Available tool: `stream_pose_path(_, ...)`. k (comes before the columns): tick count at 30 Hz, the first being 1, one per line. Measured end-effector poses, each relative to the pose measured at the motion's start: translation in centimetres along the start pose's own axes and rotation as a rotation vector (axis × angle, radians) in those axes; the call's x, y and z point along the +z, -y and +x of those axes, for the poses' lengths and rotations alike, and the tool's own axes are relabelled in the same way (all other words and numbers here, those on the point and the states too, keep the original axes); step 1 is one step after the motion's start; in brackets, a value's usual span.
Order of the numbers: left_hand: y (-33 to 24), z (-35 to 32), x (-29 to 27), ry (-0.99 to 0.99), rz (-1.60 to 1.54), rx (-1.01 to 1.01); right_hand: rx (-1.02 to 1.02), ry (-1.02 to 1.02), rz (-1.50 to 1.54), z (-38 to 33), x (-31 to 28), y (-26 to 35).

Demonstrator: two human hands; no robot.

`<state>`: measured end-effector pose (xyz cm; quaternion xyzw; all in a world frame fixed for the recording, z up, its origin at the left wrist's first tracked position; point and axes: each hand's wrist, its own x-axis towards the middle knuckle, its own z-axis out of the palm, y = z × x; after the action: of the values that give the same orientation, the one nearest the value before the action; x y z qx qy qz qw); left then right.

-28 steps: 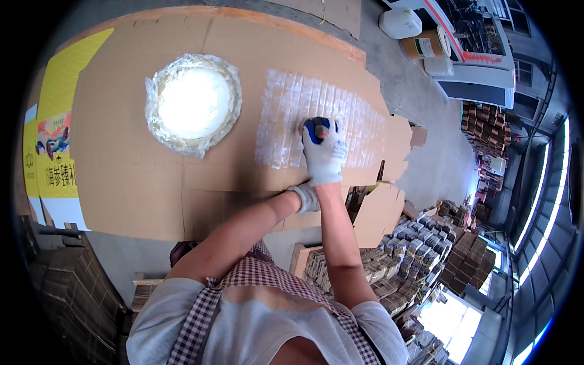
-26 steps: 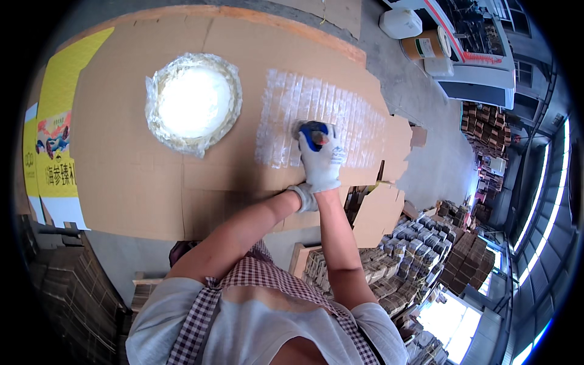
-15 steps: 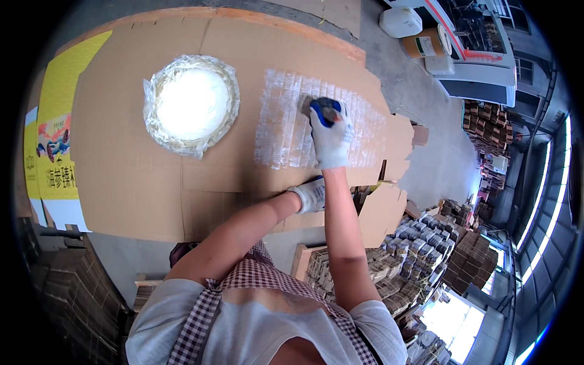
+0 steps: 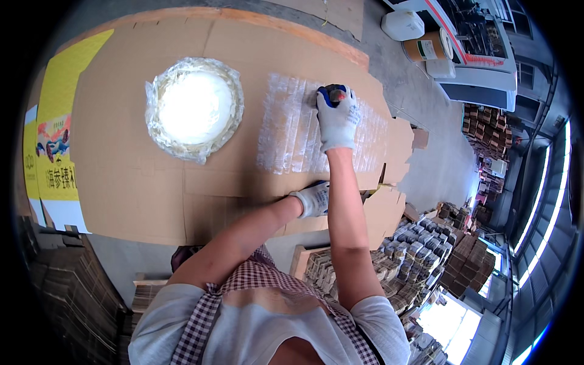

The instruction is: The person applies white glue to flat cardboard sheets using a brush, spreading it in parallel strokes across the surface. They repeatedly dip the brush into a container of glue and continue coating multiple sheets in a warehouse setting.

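My right hand [image 4: 338, 119], in a white and blue work glove, is closed round a brush [image 4: 338, 96]. Little of the brush shows; its working end is hidden under my fingers. Beneath that hand lies a patch of narrow side-by-side strips [image 4: 283, 131], streaked with a white, shiny coating, on a sheet of brown cardboard [image 4: 140, 194]. My left hand [image 4: 313, 199], gloved too, is at the near side of the cardboard, its fingers partly hidden behind my right forearm. A round basin [image 4: 194, 108] wrapped in clear plastic, glaring white inside, sits left of the strips.
Yellow printed cardboard [image 4: 58, 134] covers the table's left end. A wooden edge [image 4: 274, 29] runs along the far side. Beyond at right stand a white jug [image 4: 403, 24], a brown drum [image 4: 426, 47] and a machine [image 4: 480, 88]. Bundled cardboard stacks [image 4: 407, 240] lie at lower right.
My right hand has moved a little to the right over the streaked strips, and the brush's grey end has gone out of sight. The left hand stays at the near side.
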<state>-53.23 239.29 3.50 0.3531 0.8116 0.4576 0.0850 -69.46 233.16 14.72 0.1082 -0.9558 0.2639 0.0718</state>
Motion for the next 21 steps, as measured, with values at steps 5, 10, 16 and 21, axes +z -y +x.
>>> stream_pose_path(5,2.1,0.6,3.8,-0.064,-0.125,0.001,0.019,0.144,-0.173,-2.7,-0.5,2.0)
stream_pose_path(10,0.6,-0.8,0.3,0.017,-0.050,-0.023,0.166,0.198,0.051,-9.6,-2.6,0.3)
stream_pose_path(16,1.7,-1.1,0.8,0.038,-0.110,-0.054,0.140,0.150,0.039,-12.7,-4.7,1.7)
stream_pose_path(21,1.2,-1.7,1.1,0.070,-0.129,-0.045,0.173,0.242,-0.130,-15.0,-4.7,1.1)
